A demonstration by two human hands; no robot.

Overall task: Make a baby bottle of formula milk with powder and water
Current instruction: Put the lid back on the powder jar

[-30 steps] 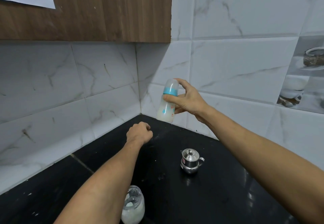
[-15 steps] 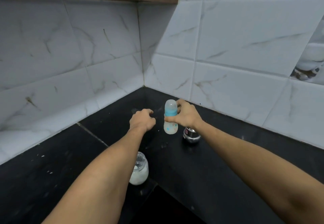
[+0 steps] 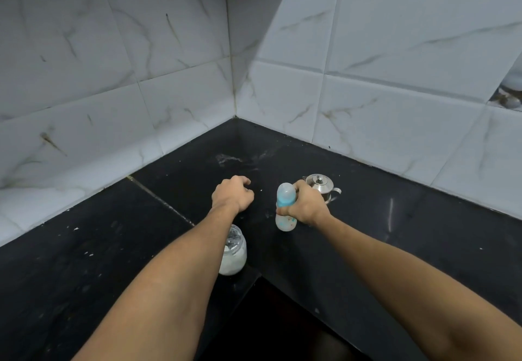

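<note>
A baby bottle (image 3: 285, 220) with a blue collar and a clear cap stands upright on the black counter (image 3: 409, 233), whitish inside. My right hand (image 3: 306, 203) grips it around the collar. My left hand (image 3: 231, 195) is a closed fist over the counter, a little left of the bottle, with nothing visible in it. A glass jar of white powder (image 3: 234, 256) sits under my left forearm near the counter's inner front corner. A small steel pot with a lid (image 3: 320, 185) stands just behind my right hand.
White marble-look tiled walls (image 3: 169, 64) meet in a corner behind the counter. White powder smears (image 3: 228, 160) lie on the counter near that corner. The counter's front edge drops to a dark gap (image 3: 282, 326) between my arms.
My right hand has lowered the bottle from in front of the wall down onto the counter beside the steel pot. The view has tilted downward. My left fist has stayed put.
</note>
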